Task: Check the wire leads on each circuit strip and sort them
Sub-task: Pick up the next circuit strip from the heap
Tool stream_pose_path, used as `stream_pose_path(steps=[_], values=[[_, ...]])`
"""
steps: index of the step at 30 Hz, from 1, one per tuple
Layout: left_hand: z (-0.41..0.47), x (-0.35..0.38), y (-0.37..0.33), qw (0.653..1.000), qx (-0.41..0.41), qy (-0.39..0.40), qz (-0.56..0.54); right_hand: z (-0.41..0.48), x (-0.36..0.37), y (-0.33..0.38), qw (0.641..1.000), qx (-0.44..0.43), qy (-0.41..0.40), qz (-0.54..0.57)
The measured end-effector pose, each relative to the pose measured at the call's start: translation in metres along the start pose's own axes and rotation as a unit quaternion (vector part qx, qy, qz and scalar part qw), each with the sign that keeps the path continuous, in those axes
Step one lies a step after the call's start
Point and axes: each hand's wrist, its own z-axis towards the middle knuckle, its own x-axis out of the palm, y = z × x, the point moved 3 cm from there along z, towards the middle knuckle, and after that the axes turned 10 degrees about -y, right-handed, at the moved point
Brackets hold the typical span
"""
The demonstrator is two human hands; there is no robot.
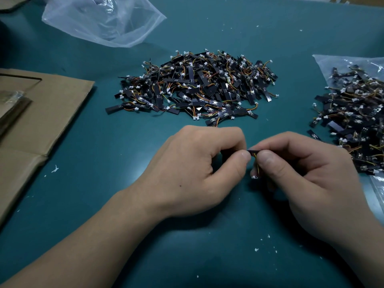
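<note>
both hands pinch one small black circuit strip (254,151) above the teal mat (207,246): left hand (193,173) and right hand (301,173) grip its ends, thin yellow and red wire leads (256,166) dangling; a heap of black strips (195,88) lies beyond

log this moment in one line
left hand: pinches circuit strip | right hand: pinches same strip | loose pile: beyond hands | second pile: far right

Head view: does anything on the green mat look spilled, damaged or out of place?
Small white flecks lie scattered across the green mat, one beside the cardboard, more near the right forearm: likely loose debris. Nothing else stands out.
</note>
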Motion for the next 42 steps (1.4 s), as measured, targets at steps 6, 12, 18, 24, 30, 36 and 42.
stream_pose_path(steps=[6, 12, 18, 24, 30, 36, 42], values=[[0.001, -0.001, -0.001, 1.000, -0.002, -0.015, -0.010, -0.001, 0.001, 0.001, 1.000, 0.006, 0.006, 0.002], [0.000, -0.002, 0.000, 1.000, -0.006, -0.006, -0.015, 0.000, 0.002, 0.002, 1.000, 0.006, 0.026, 0.002], [0.000, -0.002, 0.000, 1.000, 0.003, 0.013, -0.018, -0.001, 0.003, 0.004, 1.000, 0.003, 0.024, -0.004], [0.001, -0.002, -0.003, 1.000, 0.011, -0.011, -0.023, 0.000, 0.003, 0.004, 0.999, 0.002, 0.032, -0.034], [0.000, -0.004, -0.003, 0.999, 0.005, 0.001, -0.048, 0.000, 0.002, 0.007, 0.998, -0.008, 0.047, -0.033], [0.000, -0.001, -0.002, 0.999, -0.003, 0.025, -0.029, -0.001, 0.000, 0.010, 0.997, -0.008, 0.070, 0.000], [-0.002, -0.002, -0.002, 0.998, 0.009, 0.031, -0.055, -0.003, 0.002, 0.010, 0.992, -0.030, 0.124, -0.016]])
